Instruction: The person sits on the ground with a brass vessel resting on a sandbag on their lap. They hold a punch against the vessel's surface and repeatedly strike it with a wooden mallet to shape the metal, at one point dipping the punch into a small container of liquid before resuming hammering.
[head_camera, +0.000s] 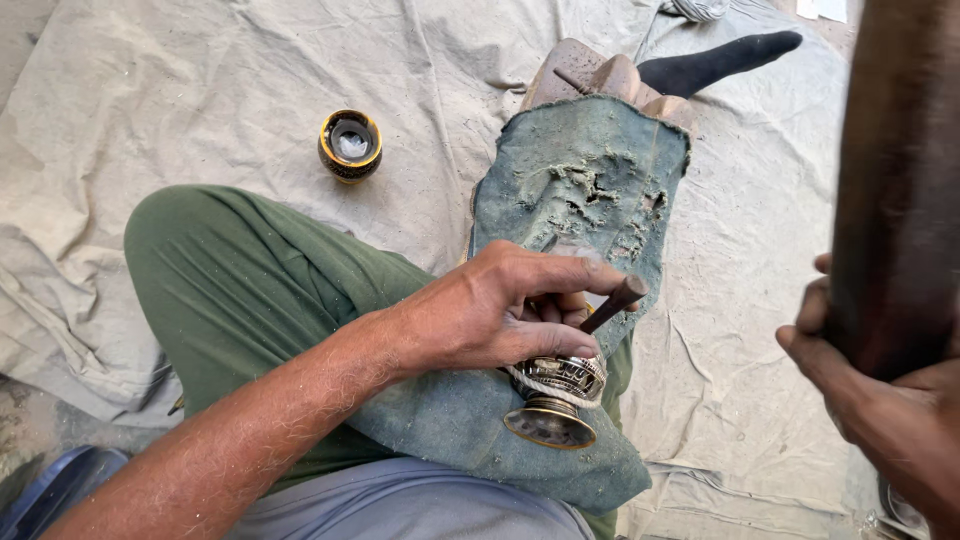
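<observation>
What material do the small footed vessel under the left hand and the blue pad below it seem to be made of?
The footed vessel looks like brass: its foot has a yellow metallic shine, and its body shows dark engraved bands with bright lines. The blue pad seems to be thick woven cloth, perhaps denim; its surface is faded, frayed and torn into fuzzy holes. The left hand presses a dark rod, probably metal, against the vessel.

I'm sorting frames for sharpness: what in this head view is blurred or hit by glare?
Head view: the dark wooden handle in the right hand is close and blurred; the left hand, punch and brass vessel are sharp in soft, even daylight; slight sheen on the vessel's foot, no harsh glare.
</observation>
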